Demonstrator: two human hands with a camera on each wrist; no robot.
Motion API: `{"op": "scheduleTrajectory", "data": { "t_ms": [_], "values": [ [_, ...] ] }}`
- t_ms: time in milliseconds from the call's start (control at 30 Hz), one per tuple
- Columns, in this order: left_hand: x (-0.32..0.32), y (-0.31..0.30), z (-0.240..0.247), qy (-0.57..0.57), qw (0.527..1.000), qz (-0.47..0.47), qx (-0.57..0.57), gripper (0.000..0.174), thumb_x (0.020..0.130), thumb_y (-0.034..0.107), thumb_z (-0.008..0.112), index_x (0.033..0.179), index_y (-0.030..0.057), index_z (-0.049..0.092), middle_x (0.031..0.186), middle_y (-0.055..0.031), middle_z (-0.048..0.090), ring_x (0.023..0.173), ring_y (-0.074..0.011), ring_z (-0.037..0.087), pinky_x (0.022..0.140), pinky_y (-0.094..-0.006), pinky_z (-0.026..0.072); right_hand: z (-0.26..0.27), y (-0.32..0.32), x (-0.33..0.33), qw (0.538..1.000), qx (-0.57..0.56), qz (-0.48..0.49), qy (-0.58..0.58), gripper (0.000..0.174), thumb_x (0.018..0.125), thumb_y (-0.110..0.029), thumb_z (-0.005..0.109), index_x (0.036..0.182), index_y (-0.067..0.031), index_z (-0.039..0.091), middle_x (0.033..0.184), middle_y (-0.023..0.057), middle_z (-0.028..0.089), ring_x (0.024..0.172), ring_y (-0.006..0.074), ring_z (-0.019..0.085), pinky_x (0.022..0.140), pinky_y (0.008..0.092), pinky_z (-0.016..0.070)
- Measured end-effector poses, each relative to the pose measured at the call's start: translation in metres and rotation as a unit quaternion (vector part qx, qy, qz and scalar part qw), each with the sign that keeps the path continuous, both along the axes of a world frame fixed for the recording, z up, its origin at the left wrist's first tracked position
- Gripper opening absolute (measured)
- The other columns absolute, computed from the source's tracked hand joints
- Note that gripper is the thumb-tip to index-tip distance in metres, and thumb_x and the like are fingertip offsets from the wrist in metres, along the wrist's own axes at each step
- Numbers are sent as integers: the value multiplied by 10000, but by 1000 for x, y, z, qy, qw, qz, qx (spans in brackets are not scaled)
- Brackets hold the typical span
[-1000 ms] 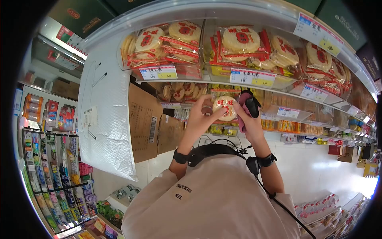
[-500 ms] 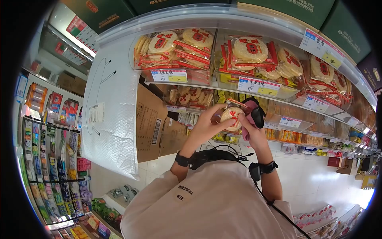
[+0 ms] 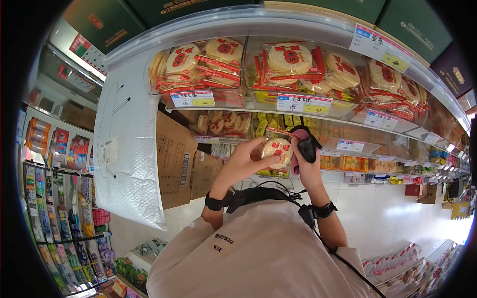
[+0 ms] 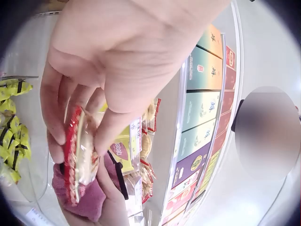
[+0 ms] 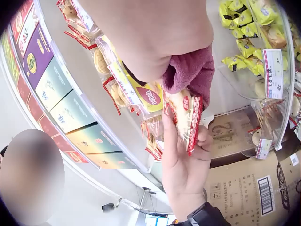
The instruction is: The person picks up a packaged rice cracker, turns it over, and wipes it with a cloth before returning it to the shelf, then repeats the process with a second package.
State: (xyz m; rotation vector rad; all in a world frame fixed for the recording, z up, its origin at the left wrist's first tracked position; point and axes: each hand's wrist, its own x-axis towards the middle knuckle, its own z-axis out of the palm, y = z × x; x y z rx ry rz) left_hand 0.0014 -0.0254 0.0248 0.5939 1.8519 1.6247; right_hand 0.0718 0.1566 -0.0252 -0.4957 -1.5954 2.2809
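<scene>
My left hand (image 3: 243,161) pinches a wrapped rice cracker packet (image 3: 277,151), thumb across its printed front and fingers behind. The wrapper is clear with red print and red edges. In the left wrist view the packet (image 4: 80,157) shows nearly edge-on, between thumb and fingers. Right beside it, my right hand (image 3: 309,166) holds a purple cloth (image 5: 190,70) with a black strap-like piece (image 3: 305,144) at its upper end. The cloth sits close against the packet's side, and most of the right fingers are hidden behind it.
Clear shelf bins hold more rice crackers (image 3: 290,59), with price tags (image 3: 304,104) along the front. Yellow-wrapped snacks (image 5: 244,19) lie on the lower shelf. A white padded sheet (image 3: 126,164) and a cardboard box (image 3: 174,164) stand at the left. Green boxes (image 3: 412,27) line the top.
The packet tilted away half a second ago and now faces up toward the head camera again. Both hands still hold their things; the head view has shifted slightly.
</scene>
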Motion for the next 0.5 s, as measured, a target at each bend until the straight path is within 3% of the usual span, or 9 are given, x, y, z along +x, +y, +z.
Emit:
{"op": "scheduleTrajectory", "data": {
  "t_ms": [67, 167, 267, 367, 400, 500],
  "values": [
    [5, 2, 6, 1, 1000, -8, 11, 411, 874, 126, 765, 1204, -26, 572, 1041, -64, 679, 943, -115, 652, 797, -280, 543, -6, 1, 0, 999, 32, -25, 2, 252, 927, -198, 725, 1124, -62, 648, 1057, 14, 667, 941, 72, 600, 808, 245, 481],
    [9, 5, 12, 23, 999, -2, 35, 430, 866, 129, 773, 1209, -30, 569, 1027, -73, 685, 930, -119, 654, 809, -285, 542, 8, 9, 0, 997, 63, 27, -26, 254, 931, -187, 713, 1128, -50, 631, 887, -26, 646, 834, 53, 593, 746, 231, 470],
    [11, 1, 16, 78, 997, 13, 18, 452, 863, 121, 774, 1228, -36, 558, 1035, -93, 697, 922, -123, 660, 803, -283, 544, -16, 9, 0, 1000, 17, 22, 8, 269, 931, -183, 706, 1145, -51, 610, 772, -38, 626, 684, 38, 596, 593, 217, 463],
    [15, -2, 27, 144, 987, 65, -13, 477, 859, 104, 774, 1251, -42, 546, 1048, -111, 705, 929, -129, 667, 799, -284, 546, 7, 19, 25, 981, -31, 190, -31, 268, 928, -167, 702, 1146, -50, 599, 694, -44, 586, 522, 27, 538, 441, 215, 396],
    [14, -1, 29, 154, 985, 77, -3, 485, 857, 100, 775, 1257, -44, 542, 1047, -114, 708, 932, -131, 670, 800, -285, 548, 22, 16, 23, 973, 21, 227, 19, 255, 911, -135, 714, 1115, -47, 588, 654, -38, 561, 442, 41, 500, 378, 220, 352],
    [15, -2, 33, 167, 983, 69, -8, 561, 835, 74, 790, 1307, -40, 508, 1121, -130, 687, 1014, -139, 658, 856, -295, 540, 26, 8, 20, 974, 67, 212, 32, 220, 904, -110, 718, 1066, -41, 587, 643, -34, 559, 438, 44, 499, 396, 213, 367]
  ]
}}
